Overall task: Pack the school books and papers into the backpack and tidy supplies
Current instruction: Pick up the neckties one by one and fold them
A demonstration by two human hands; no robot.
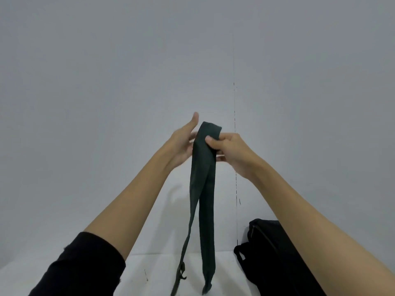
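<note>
Above the white table (pixel 149 274), both hands are raised in front of a plain grey wall (pixel 106 71). The right hand (pixel 232 151) pinches the folded top of a dark green cloth strip (pixel 203 178) with curled fingers and thumb. The left hand (pixel 181 144) is just beside the strip, its fingers straight. The strip's two ends hang down to the table. A black backpack (pixel 271 253) stands at lower right, partly behind the right forearm.

wall (pixel 106 71): plain grey, thin vertical seam | table (pixel 149 263): white | light: even
</note>
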